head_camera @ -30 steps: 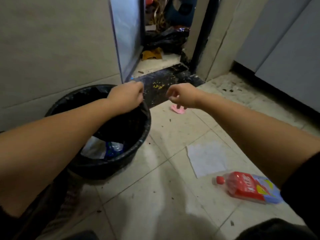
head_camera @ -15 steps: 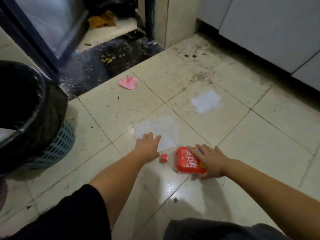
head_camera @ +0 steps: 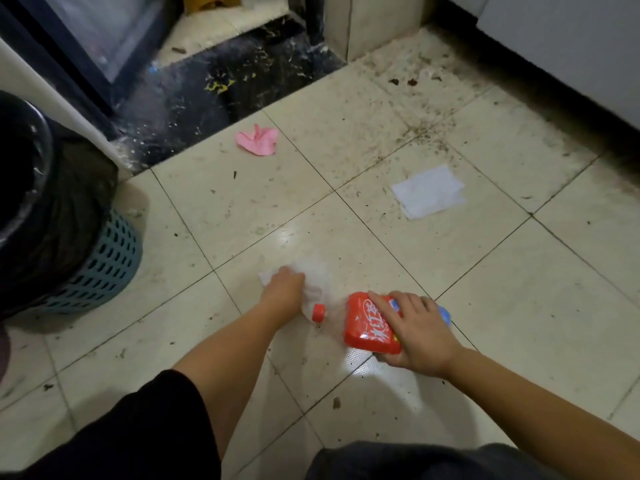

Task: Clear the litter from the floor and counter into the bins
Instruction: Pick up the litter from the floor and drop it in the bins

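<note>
A plastic bottle [head_camera: 367, 322] with a red label and red cap lies on the tiled floor near me. My right hand [head_camera: 417, 330] wraps over its body and grips it. My left hand [head_camera: 284, 289] presses down on a white paper sheet [head_camera: 317, 278] just left of the bottle's cap, fingers curled into the paper. A second white paper [head_camera: 427, 190] lies flat farther right. A crumpled pink scrap [head_camera: 258, 140] rests near the dark threshold. The bin [head_camera: 104, 265], a teal basket lined with a black bag, stands at the left edge.
A dark speckled threshold [head_camera: 221, 88] leads to a doorway at the top. Grey cabinet fronts [head_camera: 561, 39] run along the right, with dirt and crumbs on the tiles before them. A tiled pillar [head_camera: 367, 22] stands beside the doorway.
My hands left the bin rim and dropped to the floor. The right hand closed around the bottle. The left hand moved onto the nearby paper and bunched it.
</note>
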The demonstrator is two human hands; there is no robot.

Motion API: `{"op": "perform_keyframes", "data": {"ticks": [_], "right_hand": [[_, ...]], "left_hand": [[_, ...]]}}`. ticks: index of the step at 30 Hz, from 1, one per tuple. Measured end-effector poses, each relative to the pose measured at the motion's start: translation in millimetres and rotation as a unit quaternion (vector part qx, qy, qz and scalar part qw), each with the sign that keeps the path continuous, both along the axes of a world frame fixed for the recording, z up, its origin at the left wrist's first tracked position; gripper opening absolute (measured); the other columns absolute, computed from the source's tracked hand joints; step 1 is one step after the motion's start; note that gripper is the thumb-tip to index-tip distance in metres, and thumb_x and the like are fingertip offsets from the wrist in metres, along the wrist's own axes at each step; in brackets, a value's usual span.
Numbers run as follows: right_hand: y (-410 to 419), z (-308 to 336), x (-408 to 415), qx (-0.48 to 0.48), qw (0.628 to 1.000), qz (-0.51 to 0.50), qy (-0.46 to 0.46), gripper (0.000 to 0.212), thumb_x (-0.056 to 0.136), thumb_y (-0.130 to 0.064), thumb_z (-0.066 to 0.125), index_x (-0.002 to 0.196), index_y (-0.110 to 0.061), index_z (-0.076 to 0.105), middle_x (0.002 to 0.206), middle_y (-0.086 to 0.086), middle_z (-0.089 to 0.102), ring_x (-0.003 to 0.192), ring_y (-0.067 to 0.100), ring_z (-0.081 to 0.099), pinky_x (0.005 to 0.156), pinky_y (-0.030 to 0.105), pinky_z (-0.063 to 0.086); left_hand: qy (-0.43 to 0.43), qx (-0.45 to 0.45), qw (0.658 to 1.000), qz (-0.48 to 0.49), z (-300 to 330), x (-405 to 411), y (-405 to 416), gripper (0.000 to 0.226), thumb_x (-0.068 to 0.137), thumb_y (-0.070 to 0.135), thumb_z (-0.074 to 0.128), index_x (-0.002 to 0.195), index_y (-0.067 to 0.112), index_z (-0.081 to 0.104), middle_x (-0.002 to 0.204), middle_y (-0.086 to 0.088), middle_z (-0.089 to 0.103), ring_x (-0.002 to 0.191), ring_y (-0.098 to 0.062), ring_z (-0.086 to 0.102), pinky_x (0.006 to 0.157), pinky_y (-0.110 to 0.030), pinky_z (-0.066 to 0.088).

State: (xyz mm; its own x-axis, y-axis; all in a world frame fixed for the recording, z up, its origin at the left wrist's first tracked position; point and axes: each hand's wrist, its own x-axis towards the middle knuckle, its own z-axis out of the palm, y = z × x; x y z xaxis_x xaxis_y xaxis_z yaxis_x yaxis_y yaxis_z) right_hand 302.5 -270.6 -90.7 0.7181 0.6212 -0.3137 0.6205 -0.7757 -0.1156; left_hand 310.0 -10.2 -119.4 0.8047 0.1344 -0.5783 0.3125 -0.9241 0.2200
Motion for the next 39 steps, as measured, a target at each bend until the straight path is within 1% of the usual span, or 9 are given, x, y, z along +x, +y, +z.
{"op": "perform_keyframes", "data": {"ticks": [3,7,17,21,25,28,30,35,39], "right_hand": [[12,17,13,0.029,0.995,-0.094,0.029,0.107,0.068,-0.076,0.054,0.15,-0.029,0.002,0.141,0.012,0.043,0.128,0.03,0.043,0.106,0.046,0.034],[57,67,48,0.105,0.975,-0.194,-0.003,0.108,0.072,-0.067,0.061,0.152,-0.024,0.003,0.137,0.015,0.042,0.124,0.032,0.044,0.102,0.045,0.039],[282,215,60,0.31,0.939,-0.124,-0.084,0.108,0.069,-0.055,0.072,0.15,-0.024,0.008,0.136,0.015,0.043,0.123,0.032,0.043,0.1,0.048,0.041],[338,233,38,0.345,0.931,-0.089,-0.075,0.109,0.068,-0.056,0.072,0.15,-0.026,0.007,0.137,0.014,0.041,0.124,0.03,0.042,0.102,0.047,0.042],[362,237,19,0.325,0.941,-0.053,-0.074,0.109,0.067,-0.056,0.072,0.149,-0.028,0.006,0.137,0.012,0.04,0.124,0.027,0.041,0.102,0.047,0.043],[375,243,9,0.335,0.938,-0.05,-0.076,0.11,0.066,-0.055,0.074,0.149,-0.029,0.007,0.137,0.013,0.04,0.124,0.027,0.042,0.101,0.048,0.044],[391,253,4,0.347,0.934,-0.046,-0.067,0.11,0.065,-0.056,0.074,0.148,-0.031,0.006,0.138,0.012,0.039,0.125,0.028,0.042,0.102,0.05,0.043],[486,285,-31,0.409,0.911,0.046,-0.014,0.113,0.066,-0.058,0.073,0.15,-0.026,0.004,0.148,0.01,0.033,0.136,0.027,0.035,0.111,0.051,0.035],[595,287,-99,0.508,0.843,0.107,0.14,0.113,0.064,-0.054,0.073,0.15,-0.022,0.006,0.147,0.007,0.038,0.133,0.019,0.043,0.112,0.045,0.039]], "left_hand": [[-0.035,-0.016,0.998,0.041,23,-8,19,0.034,0.093,0.011,0.045,0.126,0.005,0.047,0.136,-0.017,0.039,0.117,-0.034,0.048,0.1,-0.038,0.044],[-0.151,-0.059,0.985,0.06,89,8,62,0.03,0.091,0.001,0.041,0.119,0.001,0.051,0.125,-0.021,0.045,0.103,-0.036,0.054,0.087,-0.035,0.045],[-0.468,-0.005,0.879,0.096,280,-27,255,0.014,0.086,0.0,0.047,0.097,-0.001,0.056,0.108,-0.022,0.05,0.088,-0.032,0.05,0.074,-0.032,0.036],[-0.41,0.07,0.898,0.142,259,-61,347,0.018,0.086,0.0,0.046,0.103,-0.004,0.054,0.115,-0.028,0.048,0.098,-0.041,0.053,0.082,-0.043,0.045],[-0.15,0.088,0.98,0.093,205,-88,386,0.022,0.089,0.002,0.049,0.111,0.002,0.049,0.123,-0.023,0.043,0.111,-0.042,0.049,0.084,-0.039,0.044],[-0.016,0.061,0.995,0.076,200,-98,394,0.057,0.092,0.014,0.052,0.144,0.015,0.03,0.144,-0.022,0.029,0.123,-0.042,0.044,0.095,-0.041,0.043],[-0.081,0.043,0.993,0.068,221,-102,402,0.06,0.092,0.02,0.054,0.146,0.019,0.03,0.142,-0.018,0.037,0.122,-0.037,0.048,0.099,-0.039,0.044],[-0.319,0.048,0.938,0.124,289,-171,444,0.028,0.089,0.009,0.053,0.115,0.005,0.061,0.113,-0.019,0.064,0.104,-0.033,0.061,0.087,-0.035,0.046],[-0.275,0.165,0.92,0.226,271,-279,515,0.041,0.089,0.014,0.055,0.128,0.004,0.05,0.125,-0.026,0.052,0.118,-0.04,0.05,0.101,-0.043,0.044]]}}
